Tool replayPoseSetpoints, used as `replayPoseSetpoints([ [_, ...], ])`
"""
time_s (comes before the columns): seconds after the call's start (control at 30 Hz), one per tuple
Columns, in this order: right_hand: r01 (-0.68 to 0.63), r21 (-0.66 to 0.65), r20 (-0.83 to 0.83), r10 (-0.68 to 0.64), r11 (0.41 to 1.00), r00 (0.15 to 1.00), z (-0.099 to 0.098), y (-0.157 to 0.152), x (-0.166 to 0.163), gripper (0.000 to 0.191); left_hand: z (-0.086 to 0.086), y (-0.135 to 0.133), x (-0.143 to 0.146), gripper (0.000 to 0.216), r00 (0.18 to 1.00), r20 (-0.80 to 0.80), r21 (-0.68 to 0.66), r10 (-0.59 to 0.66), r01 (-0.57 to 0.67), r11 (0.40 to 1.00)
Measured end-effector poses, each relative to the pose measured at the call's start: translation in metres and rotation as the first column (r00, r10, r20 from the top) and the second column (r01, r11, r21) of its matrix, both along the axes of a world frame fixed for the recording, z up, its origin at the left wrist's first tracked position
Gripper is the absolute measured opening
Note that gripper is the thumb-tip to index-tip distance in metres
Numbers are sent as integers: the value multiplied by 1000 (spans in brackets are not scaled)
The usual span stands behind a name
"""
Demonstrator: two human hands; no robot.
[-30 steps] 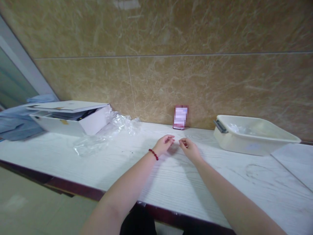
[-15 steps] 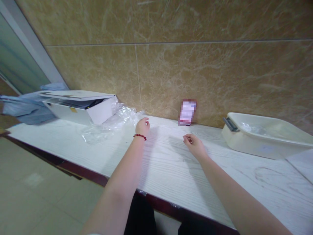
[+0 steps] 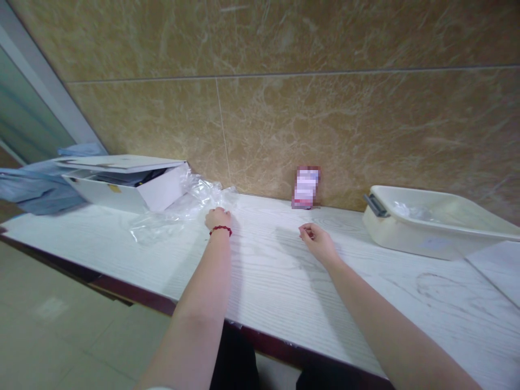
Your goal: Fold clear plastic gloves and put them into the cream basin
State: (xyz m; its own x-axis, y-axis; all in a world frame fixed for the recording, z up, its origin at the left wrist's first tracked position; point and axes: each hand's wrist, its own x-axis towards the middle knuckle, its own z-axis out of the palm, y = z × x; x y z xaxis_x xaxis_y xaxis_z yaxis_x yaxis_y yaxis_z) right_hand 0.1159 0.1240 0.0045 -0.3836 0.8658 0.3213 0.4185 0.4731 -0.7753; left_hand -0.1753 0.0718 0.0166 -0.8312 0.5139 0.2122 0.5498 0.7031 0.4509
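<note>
My left hand [image 3: 218, 218], with a red bead bracelet at the wrist, lies knuckles-up at the edge of a crumpled clear plastic sheet [image 3: 179, 211] on the white wood-grain table [image 3: 284, 281]. Its fingers are curled down onto the plastic. My right hand [image 3: 314, 241] rests on the table to the right with its fingertips pinched together; what they hold is too small to make out.
A white box [image 3: 125, 184] with its lid ajar sits at the back left, blue cloth [image 3: 36, 187] beside it. A small pink object [image 3: 306, 187] leans on the tan tiled wall. A cream plastic tub [image 3: 434, 219] with a grey handle stands at the right.
My hands were together at the table's middle. The left hand has moved away to the left and come down on the plastic sheet. The right hand has stayed in place.
</note>
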Motion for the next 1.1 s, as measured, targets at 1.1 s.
replayPoseSetpoints([
  [1.1,-36,93,-116,47,995,992,2,-6,-6,27,13,-3,132,18,186,5,343,-983,922,176],
])
